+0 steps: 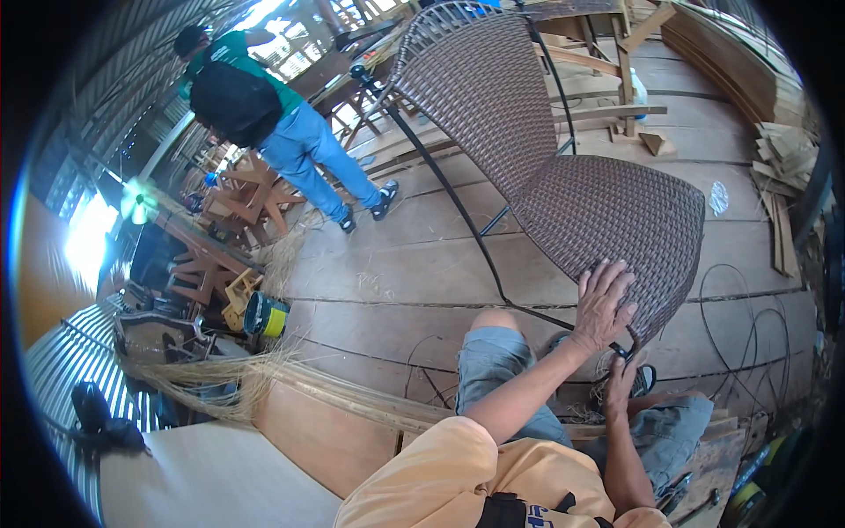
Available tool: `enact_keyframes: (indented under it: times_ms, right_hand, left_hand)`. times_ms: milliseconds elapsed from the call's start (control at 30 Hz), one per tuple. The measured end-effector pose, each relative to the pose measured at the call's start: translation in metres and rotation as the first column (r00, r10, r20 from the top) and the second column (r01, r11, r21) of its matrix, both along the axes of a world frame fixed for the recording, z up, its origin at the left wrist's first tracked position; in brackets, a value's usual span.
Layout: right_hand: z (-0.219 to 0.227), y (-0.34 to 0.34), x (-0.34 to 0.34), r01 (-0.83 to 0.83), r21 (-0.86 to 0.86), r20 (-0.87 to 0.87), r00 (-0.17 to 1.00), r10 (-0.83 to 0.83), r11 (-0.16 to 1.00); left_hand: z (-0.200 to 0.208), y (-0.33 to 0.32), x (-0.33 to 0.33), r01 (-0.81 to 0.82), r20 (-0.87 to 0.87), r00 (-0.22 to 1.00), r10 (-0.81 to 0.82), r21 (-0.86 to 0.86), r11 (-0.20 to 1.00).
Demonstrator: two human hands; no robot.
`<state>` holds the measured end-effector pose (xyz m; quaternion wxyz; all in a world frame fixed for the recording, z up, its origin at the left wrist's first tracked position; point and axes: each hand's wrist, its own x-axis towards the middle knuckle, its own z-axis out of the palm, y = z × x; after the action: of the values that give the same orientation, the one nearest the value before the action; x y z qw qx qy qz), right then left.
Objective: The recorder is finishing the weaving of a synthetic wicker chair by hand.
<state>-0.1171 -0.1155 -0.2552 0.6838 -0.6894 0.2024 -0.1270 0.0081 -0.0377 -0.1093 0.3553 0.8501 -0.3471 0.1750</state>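
Note:
A brown woven chair (607,207) with a black metal frame stands tilted in front of me, its tall backrest reaching toward the far edge of the view. My left hand (604,306) lies on the woven seat near its front corner, fingers stretched out and a little apart. Just below that corner, my right hand (621,380) is closed at the seat's underside, beside a black part of the frame. What its fingers pinch is too small and partly hidden to make out.
Thin dark strands (755,326) curl on the plank floor at right. Stacked boards (735,66) and wood offcuts (786,157) lie beyond. A person (290,132) with a dark backpack stands far left, near wooden frames (251,189). A dark bucket (264,314) and pale fibres (229,378) are at left.

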Motion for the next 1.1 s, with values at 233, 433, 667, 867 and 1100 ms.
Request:
enact_keyframes:
  times_ms: [233,433,667,867,1100]
  right_hand:
    - [-0.012,0.05,-0.013,-0.014,0.028,0.029,0.999,0.014,1.0]
    - [0.025,0.111,-0.015,-0.196,0.311,0.054,0.98,0.189,0.93]
    - [0.042,0.127,-0.01,-0.251,0.305,0.003,0.965,0.263,0.919]
    - [0.053,0.09,0.0,-0.62,0.06,-0.313,0.733,0.604,0.783]
    - [0.033,0.045,0.023,-0.852,0.053,-0.607,0.386,0.695,0.52]
  left_hand:
    - [-0.009,0.027,-0.009,-0.189,-0.065,0.981,0.185,-0.065,0.98]
    - [-0.017,0.095,-0.004,-0.19,0.04,0.98,0.193,-0.075,0.979]
    - [-0.01,0.12,0.0,-0.145,-0.079,0.986,0.148,0.046,0.988]
    - [-0.01,0.122,0.006,-0.145,-0.086,0.985,0.148,0.045,0.988]
    - [0.029,0.165,0.095,-0.504,-0.344,0.85,0.398,-0.315,0.804]
